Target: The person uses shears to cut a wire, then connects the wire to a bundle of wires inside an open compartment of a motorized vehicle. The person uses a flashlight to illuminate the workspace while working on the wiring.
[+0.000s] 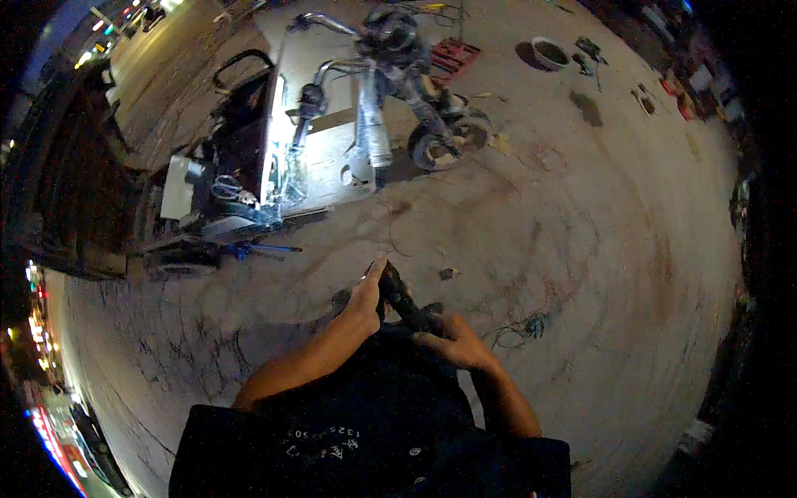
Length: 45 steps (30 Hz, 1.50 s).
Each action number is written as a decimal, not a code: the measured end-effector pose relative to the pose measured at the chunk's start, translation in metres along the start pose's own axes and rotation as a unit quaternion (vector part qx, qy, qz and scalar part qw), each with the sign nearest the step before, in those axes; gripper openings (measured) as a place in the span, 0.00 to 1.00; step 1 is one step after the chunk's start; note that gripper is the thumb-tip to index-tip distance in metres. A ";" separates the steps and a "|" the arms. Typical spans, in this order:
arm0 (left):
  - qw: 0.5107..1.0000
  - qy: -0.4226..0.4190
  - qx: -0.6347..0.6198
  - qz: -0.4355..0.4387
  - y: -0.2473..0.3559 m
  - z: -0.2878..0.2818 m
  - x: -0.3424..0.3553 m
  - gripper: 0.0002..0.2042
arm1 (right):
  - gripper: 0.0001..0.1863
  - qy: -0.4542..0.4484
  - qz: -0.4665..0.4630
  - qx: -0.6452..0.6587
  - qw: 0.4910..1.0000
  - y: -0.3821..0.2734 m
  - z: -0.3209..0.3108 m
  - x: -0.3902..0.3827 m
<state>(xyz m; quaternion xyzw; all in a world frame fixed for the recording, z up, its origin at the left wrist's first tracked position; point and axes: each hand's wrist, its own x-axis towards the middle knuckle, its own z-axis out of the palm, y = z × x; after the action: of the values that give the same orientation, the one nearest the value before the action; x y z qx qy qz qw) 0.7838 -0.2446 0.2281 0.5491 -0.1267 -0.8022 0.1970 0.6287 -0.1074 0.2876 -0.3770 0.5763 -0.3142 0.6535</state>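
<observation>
In front of my body I hold a long black object [405,305] with both hands, tilted from upper left to lower right. Its kind is too dark to make out; it looks like a hand tool or a grip-like part. My left hand [365,299] lies along its upper end, fingers pointing forward and pressed together. The fingers of my right hand [455,342] wrap round its lower end. A small dark piece [448,274] rests on the ground just beyond my hands.
Ahead stands a stripped vehicle front with handlebars and a wheel [448,145], beside a brightly lit white panel [332,170]. A blue tool [270,248] lies below it. Farther off are a red case [453,61] and a white bucket [550,55]. Tangled wires [531,325] lie right.
</observation>
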 end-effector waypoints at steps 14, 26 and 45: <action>0.994 0.010 -0.031 0.103 0.122 -0.143 0.010 0.14 | 0.19 0.105 0.018 -0.213 0.971 -0.076 0.156 0.133; 0.985 -0.165 -0.048 0.007 0.258 -0.219 0.029 0.24 | 0.28 0.255 -0.136 -0.035 0.957 -0.173 0.249 0.219; 0.951 -0.059 0.103 0.285 0.369 -0.265 -0.020 0.19 | 0.24 0.238 -0.400 -0.245 0.851 -0.242 0.189 0.390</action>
<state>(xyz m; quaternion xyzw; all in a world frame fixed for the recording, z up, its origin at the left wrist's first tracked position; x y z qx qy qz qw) 1.1021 -0.5608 0.3026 0.4591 -0.3713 -0.7265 0.3516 0.8751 -0.5379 0.3030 -0.6364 0.5714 -0.4775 0.2010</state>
